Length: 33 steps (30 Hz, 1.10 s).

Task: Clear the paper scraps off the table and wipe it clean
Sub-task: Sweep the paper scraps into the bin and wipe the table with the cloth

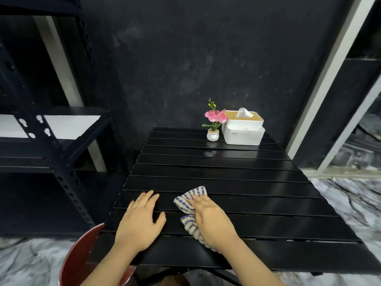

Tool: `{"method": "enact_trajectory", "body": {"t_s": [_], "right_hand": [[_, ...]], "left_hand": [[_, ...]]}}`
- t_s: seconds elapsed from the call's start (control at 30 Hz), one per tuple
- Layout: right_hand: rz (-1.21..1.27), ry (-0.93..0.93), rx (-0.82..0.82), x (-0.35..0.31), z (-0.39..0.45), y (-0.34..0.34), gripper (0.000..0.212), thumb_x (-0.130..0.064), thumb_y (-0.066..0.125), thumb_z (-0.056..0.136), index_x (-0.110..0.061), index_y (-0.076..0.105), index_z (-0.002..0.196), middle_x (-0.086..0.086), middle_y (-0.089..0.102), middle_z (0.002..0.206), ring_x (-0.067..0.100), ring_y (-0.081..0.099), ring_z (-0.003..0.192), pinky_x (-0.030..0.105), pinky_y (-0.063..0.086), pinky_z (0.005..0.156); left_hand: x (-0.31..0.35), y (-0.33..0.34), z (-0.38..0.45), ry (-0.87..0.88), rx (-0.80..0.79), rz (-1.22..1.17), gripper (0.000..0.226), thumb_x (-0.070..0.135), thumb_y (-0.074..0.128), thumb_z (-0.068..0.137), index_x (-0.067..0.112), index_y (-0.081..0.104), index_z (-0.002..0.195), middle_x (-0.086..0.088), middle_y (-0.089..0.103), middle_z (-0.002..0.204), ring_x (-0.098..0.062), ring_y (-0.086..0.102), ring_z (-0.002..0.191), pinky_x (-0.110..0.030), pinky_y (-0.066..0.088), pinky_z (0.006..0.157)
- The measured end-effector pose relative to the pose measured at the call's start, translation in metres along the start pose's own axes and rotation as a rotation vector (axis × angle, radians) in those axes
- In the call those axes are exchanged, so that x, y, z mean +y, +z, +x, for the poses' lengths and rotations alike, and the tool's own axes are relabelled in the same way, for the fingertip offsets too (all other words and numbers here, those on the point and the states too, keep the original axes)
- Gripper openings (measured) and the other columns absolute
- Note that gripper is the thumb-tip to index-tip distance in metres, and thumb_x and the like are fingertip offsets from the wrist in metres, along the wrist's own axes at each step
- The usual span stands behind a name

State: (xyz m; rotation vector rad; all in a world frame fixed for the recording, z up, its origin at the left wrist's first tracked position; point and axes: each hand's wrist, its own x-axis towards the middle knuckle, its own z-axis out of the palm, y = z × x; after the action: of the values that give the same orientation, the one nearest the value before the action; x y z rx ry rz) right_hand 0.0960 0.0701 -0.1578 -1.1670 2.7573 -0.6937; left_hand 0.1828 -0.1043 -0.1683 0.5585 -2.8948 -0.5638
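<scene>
A black slatted table (237,174) fills the middle of the view. My right hand (212,219) presses a crumpled white cloth with blue stripes (188,200) flat on the table's near left part, its fingers spread over the cloth. My left hand (142,219) lies palm down on the table just left of the cloth, fingers apart, holding nothing. No paper scraps show on the table top.
A white tissue box (244,129) and a small white pot with pink flowers (213,129) stand at the table's far edge. A red bin (78,256) sits below the table's near left corner. A black metal shelf (51,141) stands to the left.
</scene>
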Motion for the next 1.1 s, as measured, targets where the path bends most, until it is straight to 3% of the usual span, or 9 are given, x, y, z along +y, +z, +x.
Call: {"method": "enact_trajectory", "body": {"t_s": [0.2, 0.57, 1.1], "right_hand": [[-0.043, 0.065, 0.017, 0.041, -0.023, -0.016, 0.045, -0.016, 0.026, 0.096, -0.015, 0.029, 0.141, 0.001, 0.028, 0.152, 0.011, 0.018, 0.142, 0.015, 0.003, 0.111], [-0.026, 0.326, 0.150, 0.141, -0.069, -0.069, 0.040, -0.009, 0.037, 0.093, -0.011, 0.044, 0.133, 0.007, 0.041, 0.145, 0.017, 0.031, 0.138, 0.024, 0.016, 0.115], [0.004, 0.507, 0.232, 0.187, -0.103, -0.105, 0.037, -0.002, 0.041, 0.091, -0.005, 0.051, 0.127, 0.014, 0.048, 0.138, 0.025, 0.040, 0.132, 0.031, 0.025, 0.112]], "left_hand": [[0.001, -0.001, -0.001, 0.004, 0.004, 0.005, 0.060, 0.045, 0.039, 0.092, 0.024, 0.024, 0.146, 0.006, 0.018, 0.157, -0.012, 0.010, 0.146, -0.033, 0.008, 0.121], [0.002, -0.002, -0.002, 0.006, -0.002, -0.002, 0.058, 0.042, 0.044, 0.092, 0.023, 0.029, 0.145, 0.005, 0.023, 0.156, -0.013, 0.014, 0.145, -0.035, 0.011, 0.121], [0.003, -0.003, -0.002, -0.004, 0.012, -0.028, 0.057, 0.039, 0.047, 0.091, 0.023, 0.031, 0.144, 0.005, 0.025, 0.155, -0.012, 0.015, 0.145, -0.033, 0.011, 0.121]]}}
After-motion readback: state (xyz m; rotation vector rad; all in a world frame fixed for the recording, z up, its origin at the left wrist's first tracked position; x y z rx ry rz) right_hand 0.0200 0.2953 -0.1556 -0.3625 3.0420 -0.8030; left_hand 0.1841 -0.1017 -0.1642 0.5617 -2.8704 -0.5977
